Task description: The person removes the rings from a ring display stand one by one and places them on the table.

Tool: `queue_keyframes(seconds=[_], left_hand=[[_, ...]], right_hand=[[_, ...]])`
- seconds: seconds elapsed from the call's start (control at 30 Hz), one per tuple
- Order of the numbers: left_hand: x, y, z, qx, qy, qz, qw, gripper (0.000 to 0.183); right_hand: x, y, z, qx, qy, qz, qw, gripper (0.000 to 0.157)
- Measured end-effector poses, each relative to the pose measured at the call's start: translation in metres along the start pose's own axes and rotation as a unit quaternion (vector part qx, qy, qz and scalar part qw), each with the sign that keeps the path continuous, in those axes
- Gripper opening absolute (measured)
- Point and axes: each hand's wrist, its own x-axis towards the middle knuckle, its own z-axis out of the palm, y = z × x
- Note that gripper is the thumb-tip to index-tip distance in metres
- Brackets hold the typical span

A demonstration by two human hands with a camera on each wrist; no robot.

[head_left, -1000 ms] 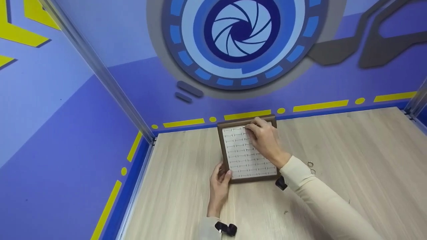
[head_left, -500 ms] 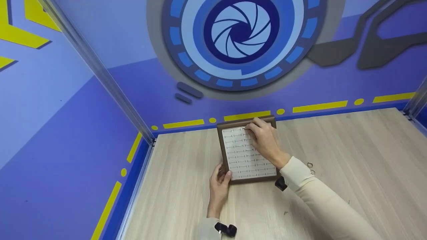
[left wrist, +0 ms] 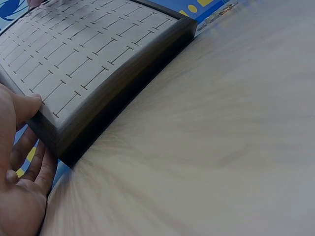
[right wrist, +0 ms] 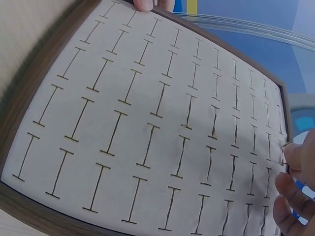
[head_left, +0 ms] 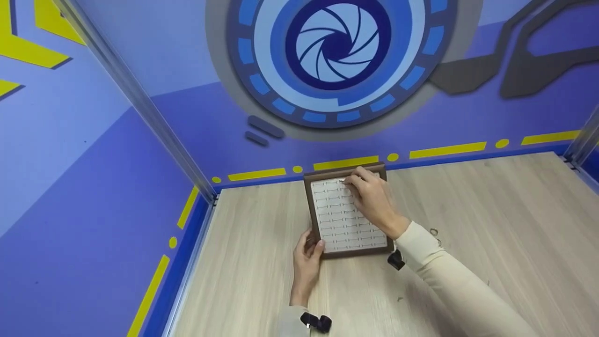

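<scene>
A ring display tray (head_left: 312, 215) with a brown wood-look frame and a white slotted insert leans tilted near the back wall. My left hand (head_left: 306, 269) grips its lower left corner. In the left wrist view the thumb (left wrist: 29, 105) lies on the insert's edge, with the fingers (left wrist: 42, 167) under the frame. At the top row of slots, my right hand (head_left: 376, 201) pinches a small ring (right wrist: 285, 145), mostly hidden by the thumb and fingertips. In the right wrist view, the rows of I-shaped slots show without rings in them.
Right of the tray, partly beside the right sleeve, rings (head_left: 434, 232) lie on the wood-grain table (head_left: 505, 215). A small thin piece (head_left: 400, 298) lies nearer the front. The blue printed back wall (head_left: 262, 159) stands close behind the tray.
Hardly anything differs: the right hand's fingertips stay at the same top-row slot with only a slight shift. The left hand and tray hold still.
</scene>
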Motion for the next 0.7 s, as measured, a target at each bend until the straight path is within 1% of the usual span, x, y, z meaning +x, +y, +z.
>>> queue_keyframes(seconds=[0.17,0.37,0.57,0.7], left_hand=[[-0.0001,-0.0006,0.0011,-0.001,0.003,0.009,1.0,0.048],[-0.001,-0.0012,0.0018,0.007,0.009,0.025,0.9996,0.047],[-0.0015,-0.0006,0.001,0.008,0.004,0.025,0.9997,0.049],[-0.001,-0.0006,0.0006,0.003,0.004,0.024,0.9997,0.048]], right_hand=[[-0.0021,0.0006,-0.0001,0.002,0.014,-0.015,1.0,0.009],[-0.0043,0.0004,-0.0014,0.01,0.013,-0.013,1.0,0.01],[-0.0067,0.0006,-0.0051,0.03,0.017,-0.014,0.999,0.008],[-0.0093,0.0004,-0.0093,0.028,0.016,-0.02,0.999,0.009]])
